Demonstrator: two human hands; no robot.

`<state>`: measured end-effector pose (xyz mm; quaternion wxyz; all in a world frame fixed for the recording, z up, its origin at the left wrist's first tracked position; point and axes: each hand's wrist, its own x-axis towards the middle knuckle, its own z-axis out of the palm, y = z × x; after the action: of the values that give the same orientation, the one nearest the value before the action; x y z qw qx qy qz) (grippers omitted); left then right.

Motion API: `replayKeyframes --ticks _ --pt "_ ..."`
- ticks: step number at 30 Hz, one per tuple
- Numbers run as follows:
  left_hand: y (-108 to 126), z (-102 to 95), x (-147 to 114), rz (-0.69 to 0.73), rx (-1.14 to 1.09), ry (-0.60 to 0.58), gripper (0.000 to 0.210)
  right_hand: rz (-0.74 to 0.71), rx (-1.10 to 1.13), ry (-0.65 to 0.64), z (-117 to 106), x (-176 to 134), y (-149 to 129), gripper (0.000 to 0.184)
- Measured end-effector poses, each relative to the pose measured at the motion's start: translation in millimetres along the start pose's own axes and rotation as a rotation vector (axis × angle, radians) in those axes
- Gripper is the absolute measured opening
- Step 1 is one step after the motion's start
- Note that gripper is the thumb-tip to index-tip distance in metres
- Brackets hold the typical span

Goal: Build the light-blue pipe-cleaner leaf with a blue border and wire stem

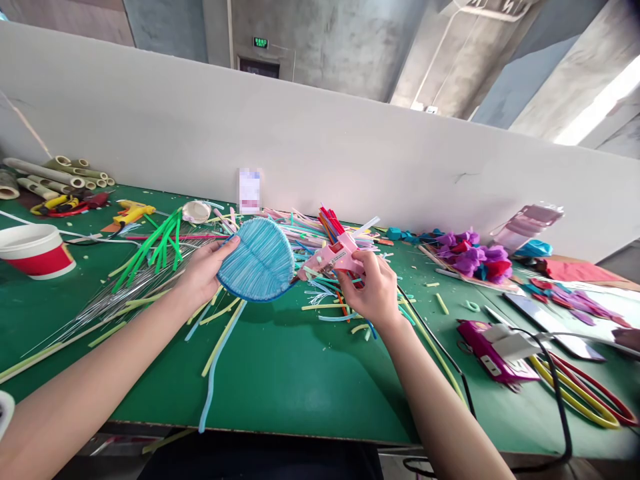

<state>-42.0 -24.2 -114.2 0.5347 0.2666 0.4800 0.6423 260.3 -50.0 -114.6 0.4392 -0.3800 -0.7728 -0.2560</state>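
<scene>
Left hand (203,270): thumb on the near face, other fingers largely hidden, pinching the left rim of a round, blue, strand-covered disc (257,260). Disc faces wearer; long axis hard to tell. Right hand (373,290): fingers curled on a pink plastic glue gun (334,255); long axis slopes down leftward, nozzle at disc's right rim, contact unclear. Beyond fingers: multicoloured thin strips (305,233), then white partition (320,147).

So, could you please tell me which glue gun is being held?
The pink glue gun, in the right hand; the yellow glue gun lies on the green table.
</scene>
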Motion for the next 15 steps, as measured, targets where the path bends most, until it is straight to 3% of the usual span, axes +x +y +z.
replayKeyframes --ticks 15 --pt "-2.7 -2.3 3.5 0.004 0.000 0.002 0.011 -0.024 -0.019 0.014 -0.5 -0.8 4.1 0.023"
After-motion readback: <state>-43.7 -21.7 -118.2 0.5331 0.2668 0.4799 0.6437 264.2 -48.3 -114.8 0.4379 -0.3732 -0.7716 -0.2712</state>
